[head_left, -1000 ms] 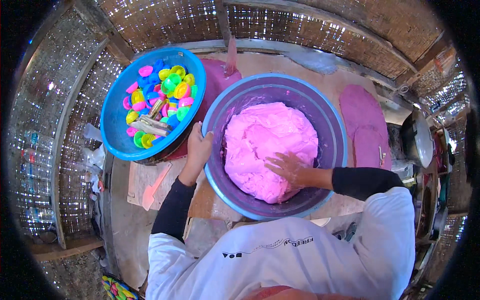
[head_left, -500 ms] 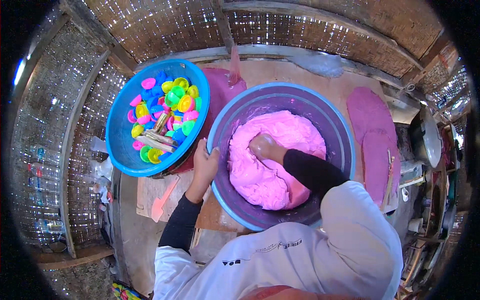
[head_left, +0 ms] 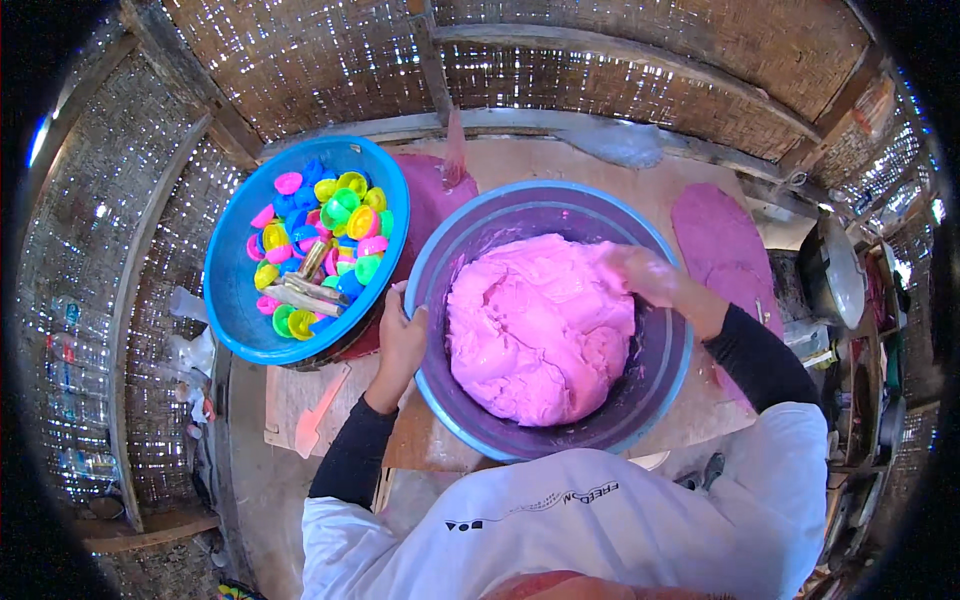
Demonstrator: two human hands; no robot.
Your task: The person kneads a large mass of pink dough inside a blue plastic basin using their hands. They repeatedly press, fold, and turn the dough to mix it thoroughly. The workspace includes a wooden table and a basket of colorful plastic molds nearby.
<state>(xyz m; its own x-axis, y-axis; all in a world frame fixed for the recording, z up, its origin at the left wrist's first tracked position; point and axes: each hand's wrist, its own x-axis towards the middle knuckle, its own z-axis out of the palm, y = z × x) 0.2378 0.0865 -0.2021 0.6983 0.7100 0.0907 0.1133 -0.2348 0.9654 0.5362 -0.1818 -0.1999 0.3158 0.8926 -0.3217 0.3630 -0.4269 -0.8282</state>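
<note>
A large purple basin with a blue rim (head_left: 455,420) sits before me, filled with a soft pink dough (head_left: 535,325). My left hand (head_left: 402,338) grips the basin's left rim, fingers curled over the edge. At the far right side of the mass, my right hand (head_left: 640,275) presses into the dough, coated in pink, so I cannot make out its fingers clearly. Both forearms wear black sleeves under a white shirt.
A blue basin (head_left: 240,310) at the left holds several small coloured plastic cups and some sticks. Pink-stained boards (head_left: 725,250) lie on the wooden bench right of the purple basin. Woven bamboo walls enclose the back and left. Pots and clutter crowd the right edge.
My right hand has swept from the near side of the dough through its middle to the far right edge. The left hand has stayed on the rim.
</note>
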